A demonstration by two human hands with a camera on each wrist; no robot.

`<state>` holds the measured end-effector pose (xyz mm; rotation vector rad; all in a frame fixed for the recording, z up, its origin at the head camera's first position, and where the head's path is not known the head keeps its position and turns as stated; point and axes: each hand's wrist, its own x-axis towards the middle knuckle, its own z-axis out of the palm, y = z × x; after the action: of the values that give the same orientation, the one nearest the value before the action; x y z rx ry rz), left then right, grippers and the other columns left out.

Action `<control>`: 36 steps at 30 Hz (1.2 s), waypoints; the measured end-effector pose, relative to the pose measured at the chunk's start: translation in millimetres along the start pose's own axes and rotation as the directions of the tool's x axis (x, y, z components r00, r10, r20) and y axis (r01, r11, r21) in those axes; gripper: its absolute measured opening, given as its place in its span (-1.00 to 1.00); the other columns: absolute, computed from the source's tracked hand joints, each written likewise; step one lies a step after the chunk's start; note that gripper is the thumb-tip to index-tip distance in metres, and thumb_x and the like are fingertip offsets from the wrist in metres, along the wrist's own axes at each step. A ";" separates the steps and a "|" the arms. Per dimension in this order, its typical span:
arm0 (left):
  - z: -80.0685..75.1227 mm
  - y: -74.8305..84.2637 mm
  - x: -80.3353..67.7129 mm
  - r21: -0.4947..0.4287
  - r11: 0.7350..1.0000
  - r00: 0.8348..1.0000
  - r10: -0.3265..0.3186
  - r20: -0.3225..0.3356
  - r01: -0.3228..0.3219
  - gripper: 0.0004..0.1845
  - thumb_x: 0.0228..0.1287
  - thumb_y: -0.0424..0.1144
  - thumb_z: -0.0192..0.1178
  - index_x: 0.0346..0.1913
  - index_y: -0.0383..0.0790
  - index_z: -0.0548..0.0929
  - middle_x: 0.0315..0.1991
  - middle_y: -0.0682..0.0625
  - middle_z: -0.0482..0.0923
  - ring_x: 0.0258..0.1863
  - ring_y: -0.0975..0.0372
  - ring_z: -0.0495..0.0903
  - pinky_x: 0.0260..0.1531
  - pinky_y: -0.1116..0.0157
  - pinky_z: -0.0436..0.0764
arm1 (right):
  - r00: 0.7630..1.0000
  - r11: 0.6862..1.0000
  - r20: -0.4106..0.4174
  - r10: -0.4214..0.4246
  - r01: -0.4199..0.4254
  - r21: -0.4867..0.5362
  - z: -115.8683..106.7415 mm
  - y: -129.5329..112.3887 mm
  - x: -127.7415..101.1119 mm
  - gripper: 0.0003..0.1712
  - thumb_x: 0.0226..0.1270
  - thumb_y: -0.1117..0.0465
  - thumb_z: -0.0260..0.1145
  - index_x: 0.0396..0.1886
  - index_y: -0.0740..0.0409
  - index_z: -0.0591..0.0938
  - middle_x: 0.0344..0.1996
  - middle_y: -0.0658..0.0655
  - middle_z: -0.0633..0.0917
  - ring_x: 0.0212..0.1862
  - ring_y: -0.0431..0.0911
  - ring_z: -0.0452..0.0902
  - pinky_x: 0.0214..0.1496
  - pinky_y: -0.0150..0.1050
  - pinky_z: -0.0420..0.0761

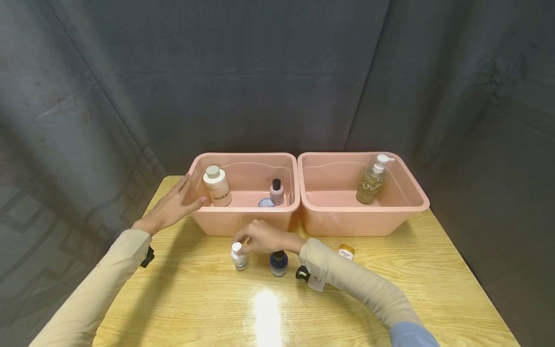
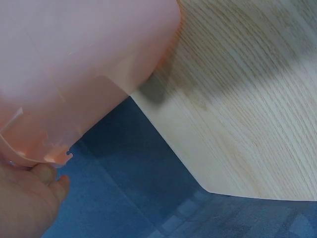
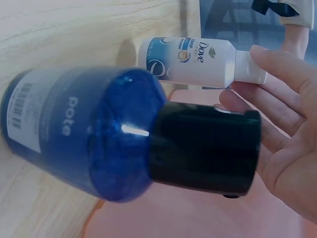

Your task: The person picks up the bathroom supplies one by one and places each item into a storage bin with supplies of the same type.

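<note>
A: Resting flat, left hand (image 1: pixel 171 206), fingers spread against the left pink bin (image 1: pixel 243 229), holding nothing.

B: Risk?

A: Likely the small Dove bottle (image 1: pixel 238 256) tipping; it's narrow, upright on the surface (image 1: pixel 195 299), and a sideways nudge at the cap could knock it into the blue bottle (image 1: pixel 279 263) just beside it.

B: Right hand (image 1: pixel 264 237)?

A: Fingertips pinching the white cap, hand directly over the Dove bottle, in front of the bin.

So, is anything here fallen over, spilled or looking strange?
Only one thing: a small white bottle with a black cap seems to lie on its side on the wooden table, partly hidden by the right sleeve. No spill is visible.
</note>
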<state>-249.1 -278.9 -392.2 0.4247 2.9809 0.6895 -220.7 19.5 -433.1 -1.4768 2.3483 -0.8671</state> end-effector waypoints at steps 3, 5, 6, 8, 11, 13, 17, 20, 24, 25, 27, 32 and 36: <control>-0.1 -0.6 -0.2 -0.001 1.000 1.000 0.003 -0.002 -0.003 0.04 0.37 0.37 -0.04 0.58 -0.23 -0.20 0.60 -0.08 -0.40 0.52 -0.17 -0.24 0.35 -0.29 0.01 | 1.000 0.999 0.000 0.003 -0.003 0.037 -2.9 -2.5 -0.1 -0.72 0.25 0.22 0.47 -0.07 0.22 0.73 -0.17 0.06 0.77 -0.17 -0.34 0.65 -0.09 -0.47 0.61; -0.2 -0.9 -0.3 -0.004 1.000 1.000 0.002 -0.003 -0.002 0.04 0.36 0.38 -0.04 0.58 -0.24 -0.19 0.60 -0.06 -0.40 0.53 -0.15 -0.25 0.35 -0.28 0.01 | 1.000 0.999 -0.004 0.006 -0.006 0.048 -4.9 -4.3 -0.2 -0.72 0.25 0.22 0.47 -0.07 0.23 0.73 -0.18 0.06 0.77 -0.18 -0.34 0.65 -0.09 -0.46 0.61; -0.3 -0.9 -0.3 -0.002 1.000 1.000 0.001 -0.003 -0.001 0.04 0.36 0.38 -0.04 0.58 -0.24 -0.19 0.60 -0.06 -0.40 0.53 -0.16 -0.24 0.35 -0.28 0.01 | 1.000 0.999 -0.007 0.007 -0.007 0.052 -5.9 -5.1 -0.1 -0.72 0.25 0.22 0.47 -0.07 0.23 0.73 -0.19 0.06 0.77 -0.18 -0.34 0.65 -0.09 -0.46 0.61; -0.3 -1.0 -0.2 -0.002 1.000 1.000 -0.001 -0.003 0.001 0.04 0.37 0.37 -0.03 0.58 -0.24 -0.19 0.60 -0.06 -0.40 0.53 -0.16 -0.24 0.36 -0.28 0.01 | 1.000 0.998 -0.013 0.011 -0.010 0.056 -8.0 -6.8 -0.2 -0.72 0.25 0.23 0.47 -0.08 0.24 0.73 -0.19 0.07 0.77 -0.18 -0.33 0.65 -0.09 -0.46 0.61; -0.5 -0.7 -0.3 -0.003 1.000 1.000 -0.004 -0.003 0.004 0.04 0.37 0.37 -0.04 0.58 -0.24 -0.19 0.60 -0.05 -0.40 0.53 -0.15 -0.24 0.36 -0.27 0.00 | 1.000 0.997 -0.028 0.012 -0.010 0.071 -11.6 -9.5 -0.4 -0.72 0.25 0.26 0.46 -0.07 0.26 0.72 -0.17 0.10 0.77 -0.17 -0.30 0.65 -0.08 -0.45 0.61; -0.7 -0.5 -0.6 -0.006 1.000 1.000 -0.004 -0.001 0.004 0.04 0.37 0.37 -0.04 0.59 -0.23 -0.19 0.60 -0.05 -0.40 0.53 -0.14 -0.25 0.36 -0.27 -0.01 | 0.999 0.996 -0.039 0.009 -0.005 0.093 -14.7 -11.3 -1.2 -0.72 0.25 0.28 0.45 -0.06 0.28 0.71 -0.15 0.13 0.76 -0.15 -0.27 0.66 -0.06 -0.40 0.63; -0.6 -0.3 -1.1 -0.006 1.000 1.000 -0.002 0.001 0.002 0.04 0.36 0.39 -0.05 0.59 -0.21 -0.20 0.60 -0.03 -0.41 0.53 -0.14 -0.26 0.35 -0.28 0.00 | 0.998 0.988 -0.066 -0.008 0.018 0.151 -20.0 -12.4 -1.8 -0.73 0.26 0.29 0.45 -0.06 0.27 0.71 -0.14 0.11 0.76 -0.12 -0.28 0.66 -0.03 -0.33 0.64; -0.2 -0.3 -1.0 -0.003 1.000 1.000 -0.002 -0.002 0.002 0.04 0.36 0.39 -0.05 0.59 -0.22 -0.20 0.60 -0.04 -0.41 0.53 -0.15 -0.25 0.35 -0.29 0.00 | 0.997 0.984 -0.078 -0.024 0.038 0.176 -24.3 -13.5 -1.6 -0.76 0.27 0.28 0.44 -0.08 0.24 0.72 -0.16 0.06 0.76 -0.12 -0.32 0.65 -0.03 -0.37 0.63; 0.0 -0.2 -0.8 0.000 1.000 1.000 -0.001 -0.006 0.001 0.05 0.36 0.39 -0.05 0.58 -0.23 -0.20 0.60 -0.05 -0.40 0.53 -0.15 -0.25 0.36 -0.28 0.00 | 0.996 0.980 -0.089 -0.030 0.047 0.195 -31.0 -17.0 -1.5 -0.77 0.28 0.27 0.44 -0.10 0.24 0.72 -0.17 0.06 0.76 -0.14 -0.31 0.65 -0.05 -0.39 0.63; 0.0 -0.2 -0.9 0.000 1.000 1.000 0.001 -0.005 -0.001 0.05 0.36 0.39 -0.05 0.58 -0.23 -0.20 0.60 -0.06 -0.40 0.53 -0.15 -0.25 0.35 -0.28 -0.01 | 0.995 0.979 -0.094 -0.029 0.048 0.199 -32.4 -17.6 -1.1 -0.77 0.28 0.27 0.44 -0.10 0.24 0.72 -0.17 0.07 0.76 -0.14 -0.30 0.66 -0.06 -0.39 0.63; 0.0 -0.1 -1.0 -0.001 1.000 1.000 0.002 -0.003 -0.002 0.05 0.36 0.38 -0.05 0.58 -0.23 -0.20 0.60 -0.06 -0.41 0.53 -0.15 -0.26 0.35 -0.29 -0.01 | 0.995 0.976 -0.102 -0.021 0.042 0.216 -34.8 -18.3 -0.8 -0.77 0.28 0.27 0.44 -0.10 0.25 0.71 -0.17 0.09 0.76 -0.15 -0.29 0.66 -0.06 -0.39 0.64; -0.3 0.0 -1.0 -0.004 1.000 1.000 0.003 0.000 -0.003 0.04 0.37 0.38 -0.05 0.58 -0.22 -0.23 0.59 -0.07 -0.41 0.52 -0.17 -0.25 0.34 -0.30 0.00 | 0.992 0.970 -0.125 0.005 0.025 0.243 -39.3 -18.9 -1.0 -0.77 0.29 0.25 0.43 -0.10 0.25 0.71 -0.17 0.09 0.75 -0.14 -0.28 0.66 -0.07 -0.40 0.63; -0.5 -0.3 -0.6 -0.001 1.000 1.000 0.000 0.007 0.000 0.04 0.37 0.38 -0.06 0.59 -0.20 -0.25 0.59 -0.09 -0.43 0.52 -0.19 -0.26 0.33 -0.32 0.00 | 0.987 0.966 -0.158 0.008 0.033 0.255 -42.9 -20.1 -0.9 -0.77 0.28 0.27 0.44 -0.10 0.27 0.71 -0.18 0.09 0.76 -0.14 -0.26 0.67 -0.07 -0.36 0.65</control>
<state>-248.6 -279.5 -391.8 0.4261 2.9736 0.6886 -226.4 29.2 -387.1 -1.3625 2.2283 -1.2806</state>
